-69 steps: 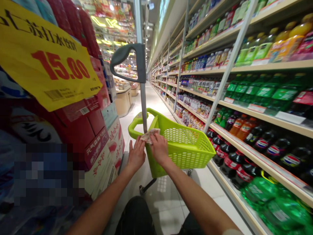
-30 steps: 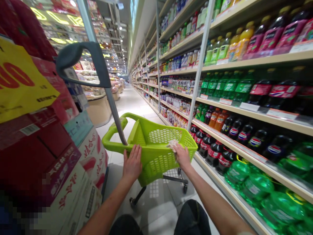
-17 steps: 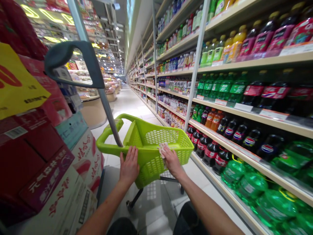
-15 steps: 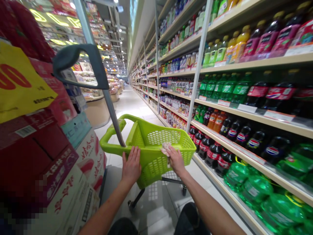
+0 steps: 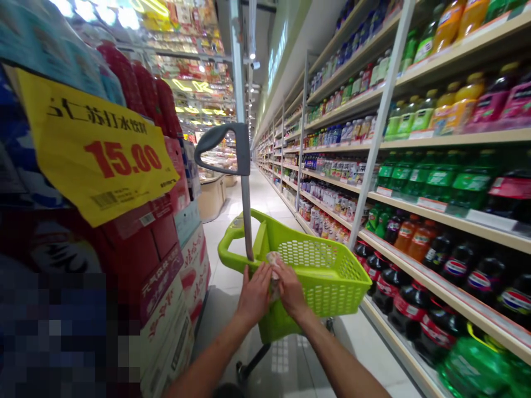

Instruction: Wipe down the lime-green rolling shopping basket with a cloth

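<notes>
A lime-green shopping basket point(image 5: 332, 271) with perforated sides stands on a wheeled frame in front of me. My right hand point(image 5: 291, 287) is closed on a pale, crumpled cloth point(image 5: 274, 258) draped over the basket's near rim. Right beside it, my left hand point(image 5: 255, 293) lies on the same rim with its fingers stretched out, the fingertips close to the cloth. A grey metal pole point(image 5: 245, 215) rises at the basket's left end and carries a dark grey handle point(image 5: 243, 149). The underside of each palm is hidden.
Shelves of bottled drinks point(image 5: 440, 171) run along the right side. Stacked drink cartons point(image 5: 166, 309) with a yellow price sign point(image 5: 103, 149) stand close on the left. A tiled aisle point(image 5: 265, 193) stretches ahead, with a rounded display counter point(image 5: 211, 199) on its left.
My right hand has slid the cloth left along the rim, up to my left hand. The view has turned left, bringing more of the cartons and price sign into sight.
</notes>
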Available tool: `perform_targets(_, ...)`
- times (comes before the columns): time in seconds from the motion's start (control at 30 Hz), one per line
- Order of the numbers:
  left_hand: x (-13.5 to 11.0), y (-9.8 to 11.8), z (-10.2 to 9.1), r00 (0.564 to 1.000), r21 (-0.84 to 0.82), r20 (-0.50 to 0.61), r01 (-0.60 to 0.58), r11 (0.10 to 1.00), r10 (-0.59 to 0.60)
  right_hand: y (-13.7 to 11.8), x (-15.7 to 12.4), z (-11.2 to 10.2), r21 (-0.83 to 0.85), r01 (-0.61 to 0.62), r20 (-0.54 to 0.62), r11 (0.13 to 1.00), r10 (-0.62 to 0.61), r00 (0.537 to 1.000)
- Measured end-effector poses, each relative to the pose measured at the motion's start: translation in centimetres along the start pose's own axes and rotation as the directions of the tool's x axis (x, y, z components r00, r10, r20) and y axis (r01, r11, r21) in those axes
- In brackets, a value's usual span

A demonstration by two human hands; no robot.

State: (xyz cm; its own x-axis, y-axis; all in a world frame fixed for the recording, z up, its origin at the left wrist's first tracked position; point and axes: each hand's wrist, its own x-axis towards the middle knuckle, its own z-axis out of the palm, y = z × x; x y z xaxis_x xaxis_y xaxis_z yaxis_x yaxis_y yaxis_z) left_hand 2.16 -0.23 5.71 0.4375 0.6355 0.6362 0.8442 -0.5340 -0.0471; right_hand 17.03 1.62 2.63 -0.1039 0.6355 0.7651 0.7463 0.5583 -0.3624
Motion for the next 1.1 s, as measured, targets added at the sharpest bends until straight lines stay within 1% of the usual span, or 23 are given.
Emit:
perform_targets(0.03,-0.1,-1.1,-0.6,0.999,0.01,-0.033,0.01,1.0,-0.01,0.2,0.0,-0.2,-0.003,-0.02,0.012,1.0,0.02,1.0)
perform_targets(0.07,-0.2,-2.4,-1.3,0.996,0.032,-0.074,0.045,0.998,-0.042,0.8,-0.1,-0.6,-0.014,-0.051,0.014,0.999,0.051,0.999)
perform_targets(0.13,-0.4,-4.7,-2.4,0.975,0.092,-0.158,0.174,0.98,-0.158,2.1,-0.4,-1.3,-0.036,-0.121,-0.009,0.992,0.121,0.993)
perform_targets(0.2,-0.3,-6.3,-3.1,0.953,0.127,-0.189,0.262,0.957,-0.236,2.4,-0.3,-1.4,-0.03,-0.154,-0.033,0.988,0.153,0.988)
perform_targets(0.27,-0.1,-6.8,-3.3,0.948,0.136,-0.18,0.289,0.948,-0.263,1.0,0.4,-0.4,0.002,-0.119,-0.025,0.993,0.119,0.993)
perform_targets(0.4,0.2,-6.1,-3.5,0.942,0.127,-0.178,0.307,0.943,-0.283,-4.1,1.8,2.1,0.065,0.04,-0.002,0.997,-0.04,0.999)
perform_targets(0.47,0.1,-5.6,-3.8,0.944,0.115,-0.17,0.303,0.946,-0.281,-5.7,2.5,2.1,0.071,0.093,-0.051,0.993,-0.09,0.995)
perform_targets(0.5,0.1,-5.5,-3.9,0.945,0.107,-0.169,0.3,0.948,-0.28,-6.2,3.1,1.6,0.07,0.108,-0.099,0.992,-0.101,0.99)
perform_targets(0.57,0.1,-5.2,-4.2,0.944,0.092,-0.178,0.297,0.951,-0.277,-7.0,5.3,-0.3,0.07,0.147,-0.221,0.987,-0.129,0.967)
perform_targets(0.63,0.3,-5.0,-4.3,0.941,0.08,-0.195,0.295,0.952,-0.275,-7.9,9.0,-2.8,0.052,0.221,-0.333,0.974,-0.192,0.923)
perform_targets(0.67,0.4,-4.8,-4.4,0.94,0.077,-0.197,0.296,0.952,-0.277,-8.5,11.3,-4.0,0.026,0.268,-0.362,0.963,-0.24,0.901)
perform_targets(0.73,0.7,-4.5,-4.6,0.943,0.07,-0.184,0.295,0.953,-0.278,-9.4,15.4,-5.7,-0.059,0.331,-0.37,0.942,-0.328,0.869)
perform_targets(0.77,0.9,-4.3,-4.7,0.946,0.065,-0.171,0.289,0.955,-0.275,-9.5,16.7,-6.1,-0.1,0.355,-0.359,0.929,-0.366,0.859)
perform_targets(0.8,1.1,-4.1,-4.9,0.95,0.059,-0.157,0.282,0.958,-0.27,-9.3,17.4,-6.2,-0.138,0.377,-0.333,0.916,-0.401,0.853)
perform_targets(0.83,1.2,-4.0,-5.0,0.954,0.051,-0.145,0.274,0.961,-0.264,-8.9,17.2,-6.0,-0.169,0.398,-0.296,0.902,-0.432,0.852)
perform_targets(0.87,1.4,-3.9,-5.1,0.957,0.042,-0.137,0.264,0.964,-0.256,-8.2,16.3,-5.6,-0.193,0.423,-0.246,0.886,-0.461,0.853)
perform_targets(0.93,1.6,-3.6,-5.2,0.96,0.027,-0.135,0.25,0.968,-0.245,-6.2,13.0,-4.7,-0.217,0.494,-0.105,0.842,-0.523,0.846)
perform_targets(0.97,1.8,-3.5,-5.2,0.961,0.02,-0.138,0.246,0.969,-0.241,-5.2,11.1,-4.4,-0.21,0.555,-0.01,0.805,-0.569,0.822)
perform_targets(1.0,1.9,-3.4,-5.2,0.961,0.013,-0.143,0.242,0.97,-0.237,-4.3,9.5,-4.1,-0.188,0.616,0.081,0.765,-0.613,0.786)
perform_targets(1.03,1.9,-3.2,-5.1,0.961,0.006,-0.148,0.239,0.971,-0.235,-3.6,8.3,-4.1,-0.165,0.656,0.146,0.737,-0.639,0.755)
perform_targets(1.07,2.0,-2.9,-5.1,0.96,-0.003,-0.151,0.236,0.972,-0.234,-3.4,7.9,-4.3,-0.144,0.68,0.184,0.719,-0.656,0.732)
perform_targets(1.1,2.0,-2.7,-5.0,0.96,-0.011,-0.152,0.234,0.972,-0.233,-3.4,8.2,-4.8,-0.134,0.68,0.187,0.72,-0.656,0.731)
